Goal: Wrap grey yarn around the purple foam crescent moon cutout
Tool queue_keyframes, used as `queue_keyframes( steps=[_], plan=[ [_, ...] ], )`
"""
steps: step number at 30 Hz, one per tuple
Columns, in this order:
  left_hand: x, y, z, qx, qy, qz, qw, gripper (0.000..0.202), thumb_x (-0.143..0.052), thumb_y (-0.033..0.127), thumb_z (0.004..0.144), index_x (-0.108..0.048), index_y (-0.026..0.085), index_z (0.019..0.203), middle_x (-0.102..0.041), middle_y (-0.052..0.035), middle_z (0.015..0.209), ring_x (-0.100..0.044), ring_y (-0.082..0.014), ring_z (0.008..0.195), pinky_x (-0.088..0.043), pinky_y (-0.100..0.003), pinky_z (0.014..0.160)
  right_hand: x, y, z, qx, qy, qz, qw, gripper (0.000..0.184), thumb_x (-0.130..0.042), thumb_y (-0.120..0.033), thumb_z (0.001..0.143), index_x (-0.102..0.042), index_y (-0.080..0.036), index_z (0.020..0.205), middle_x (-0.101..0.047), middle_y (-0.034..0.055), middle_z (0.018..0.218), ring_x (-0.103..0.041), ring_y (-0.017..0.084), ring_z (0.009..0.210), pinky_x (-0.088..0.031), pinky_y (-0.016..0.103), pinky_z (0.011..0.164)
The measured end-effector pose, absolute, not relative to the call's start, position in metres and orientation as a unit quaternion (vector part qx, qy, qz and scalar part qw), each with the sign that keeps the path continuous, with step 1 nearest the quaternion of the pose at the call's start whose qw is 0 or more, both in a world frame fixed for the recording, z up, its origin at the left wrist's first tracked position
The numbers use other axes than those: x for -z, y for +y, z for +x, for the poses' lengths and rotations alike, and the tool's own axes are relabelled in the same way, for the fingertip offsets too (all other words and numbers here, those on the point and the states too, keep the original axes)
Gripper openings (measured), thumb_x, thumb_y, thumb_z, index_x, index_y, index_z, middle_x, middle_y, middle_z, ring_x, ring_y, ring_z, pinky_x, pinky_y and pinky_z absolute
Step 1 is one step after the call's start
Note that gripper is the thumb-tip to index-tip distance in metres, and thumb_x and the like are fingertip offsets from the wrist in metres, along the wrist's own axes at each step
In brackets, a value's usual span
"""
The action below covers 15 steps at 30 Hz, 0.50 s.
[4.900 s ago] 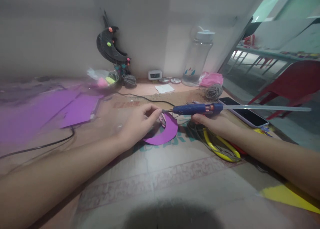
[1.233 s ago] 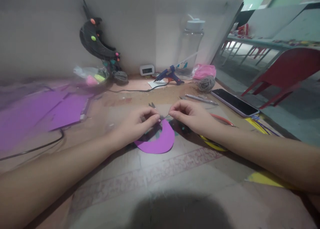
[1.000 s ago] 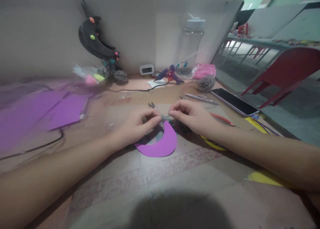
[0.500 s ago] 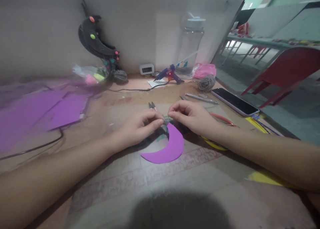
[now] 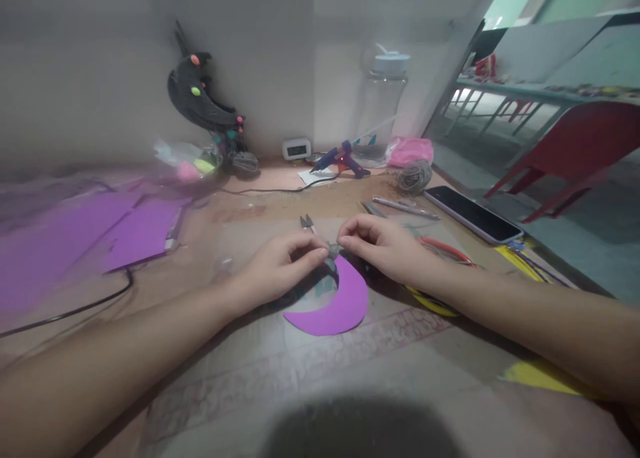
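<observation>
A purple crescent moon cutout [image 5: 345,305] lies on the table between my hands, its upper tip under my fingertips. My left hand [image 5: 290,261] is closed in a pinch at that tip. Facing it, my right hand [image 5: 377,245] pinches too, thumb against forefinger. A small bit of grey yarn [image 5: 334,249] shows between the two sets of fingertips; its ends are hidden. Just behind my left fingers, the pointed blades of thread snips [image 5: 307,223] stick out, the rest covered.
Behind stand a glue gun [image 5: 343,159] with a red light, a small clock [image 5: 297,149], a clear bottle [image 5: 383,105] and a grey yarn ball [image 5: 415,177]. A phone [image 5: 473,215] lies right, purple sheets [image 5: 140,228] left. A black decorated crescent [image 5: 200,101] leans on the wall.
The whole scene sits slightly lower in the picture. Both hands stay pinched at the crescent's upper tip, with only slight finger movement. The crescent stays between them.
</observation>
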<state>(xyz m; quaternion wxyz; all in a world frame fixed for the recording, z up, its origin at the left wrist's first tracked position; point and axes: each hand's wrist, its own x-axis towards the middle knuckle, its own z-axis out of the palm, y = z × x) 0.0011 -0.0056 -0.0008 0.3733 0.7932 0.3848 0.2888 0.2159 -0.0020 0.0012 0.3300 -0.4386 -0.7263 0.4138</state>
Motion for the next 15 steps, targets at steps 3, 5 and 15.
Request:
queue_keyframes(
  steps=[3, 5, 15],
  plan=[
    [0.0022, -0.0056, 0.0013, -0.295, 0.384, 0.79, 0.376, 0.023, -0.053, 0.036, 0.092, -0.067, 0.018, 0.088, -0.072, -0.0035, 0.088, -0.065, -0.0169, 0.083, -0.049, -0.029, 0.078, -0.0009, -0.0016, 0.2156, -0.41, -0.729, -0.439, 0.329, 0.018, -0.057, -0.037, 0.087, -0.058, -0.018, 0.087, -0.052, -0.0043, 0.064, -0.048, 0.01, 0.057, -0.037, 0.022, 0.054],
    [0.0025, -0.0053, 0.0015, -0.295, 0.386, 0.791, 0.372, 0.024, -0.052, 0.036, 0.092, -0.067, 0.018, 0.089, -0.071, -0.0038, 0.089, -0.065, -0.0173, 0.085, -0.049, -0.029, 0.079, -0.0008, -0.0013, 0.2158, -0.41, -0.731, -0.44, 0.322, 0.019, -0.057, -0.037, 0.087, -0.058, -0.018, 0.087, -0.052, -0.0038, 0.066, -0.049, 0.01, 0.059, -0.038, 0.022, 0.054],
    [0.0019, -0.0058, 0.0033, -0.291, 0.393, 0.794, 0.361, 0.026, -0.051, 0.038, 0.092, -0.066, 0.017, 0.088, -0.07, -0.0034, 0.086, -0.063, -0.0172, 0.081, -0.047, -0.028, 0.075, 0.0001, -0.0023, 0.215, -0.418, -0.732, -0.439, 0.312, 0.019, -0.057, -0.038, 0.087, -0.057, -0.019, 0.088, -0.054, -0.0038, 0.067, -0.05, 0.01, 0.057, -0.038, 0.022, 0.053]
  ],
)
